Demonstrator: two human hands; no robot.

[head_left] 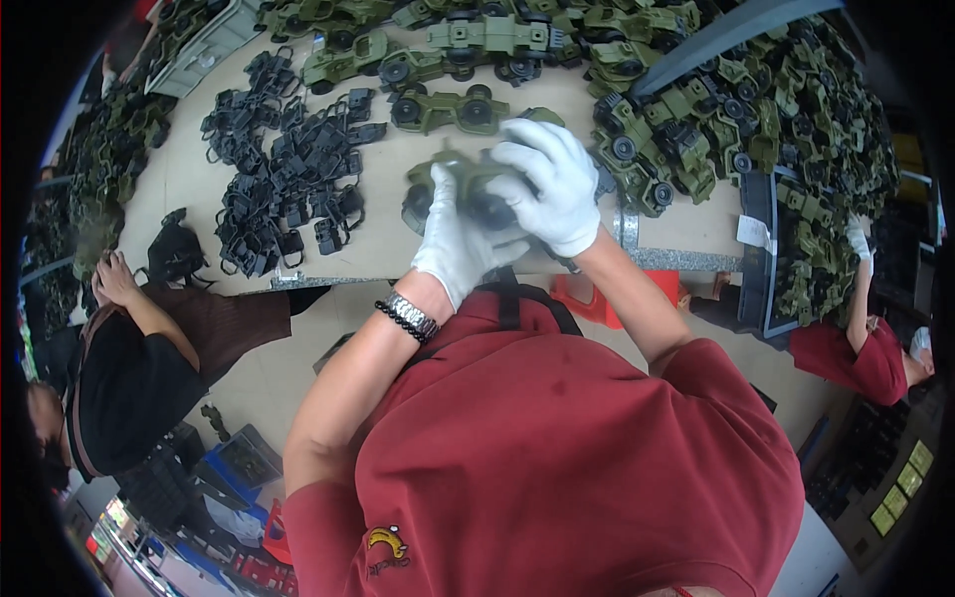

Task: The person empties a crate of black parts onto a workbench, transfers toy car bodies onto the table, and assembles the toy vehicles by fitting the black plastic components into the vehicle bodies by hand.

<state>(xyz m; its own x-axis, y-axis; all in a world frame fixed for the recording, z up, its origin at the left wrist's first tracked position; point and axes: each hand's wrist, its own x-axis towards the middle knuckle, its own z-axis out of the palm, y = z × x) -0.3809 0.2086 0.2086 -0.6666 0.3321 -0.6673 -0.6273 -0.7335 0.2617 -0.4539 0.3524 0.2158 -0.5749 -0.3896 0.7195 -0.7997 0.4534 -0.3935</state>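
An olive-green toy vehicle with black wheels is in front of me, smeared by motion. My left hand, in a white glove, grips its near side with the thumb pointing up. From the right, my gloved right hand curls its fingers over the vehicle's other end. Just beyond lies another green toy vehicle on its side on the table. Left of my hands is a loose pile of small black plastic parts.
Many green toy vehicles are heaped at the right and along the back. A grey bar crosses at upper right. A grey bin stands at upper left. One co-worker sits left, another right. A red stool is below the edge.
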